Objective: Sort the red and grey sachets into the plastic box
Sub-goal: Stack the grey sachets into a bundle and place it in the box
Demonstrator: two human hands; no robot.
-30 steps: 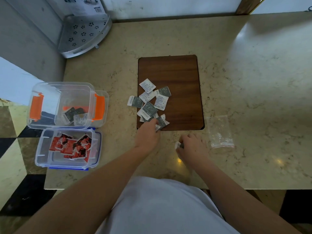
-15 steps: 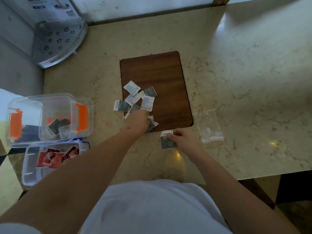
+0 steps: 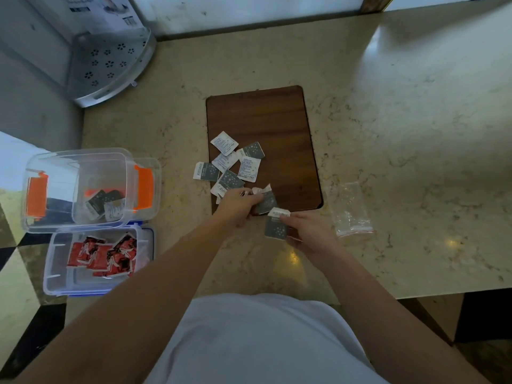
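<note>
Sachets: grey ones, thin flat foil squares, so likely light, floppy and slick; best pinched at a sealed edge, one at a time. Right hand (image 3: 307,231) pinches one grey sachet (image 3: 274,228) by its edge, just off the near edge of the wooden board (image 3: 266,117). Left hand (image 3: 238,203) curls on another sachet (image 3: 267,202) at the board's near edge. Loose pile (image 3: 235,164) lies just beyond both grips. Far left of grips: orange-latched box (image 3: 74,217) holds grey sachets, blue-latched box (image 3: 61,286) holds red sachets (image 3: 102,254). Clear bag (image 3: 349,209) right of the right hand.
</note>
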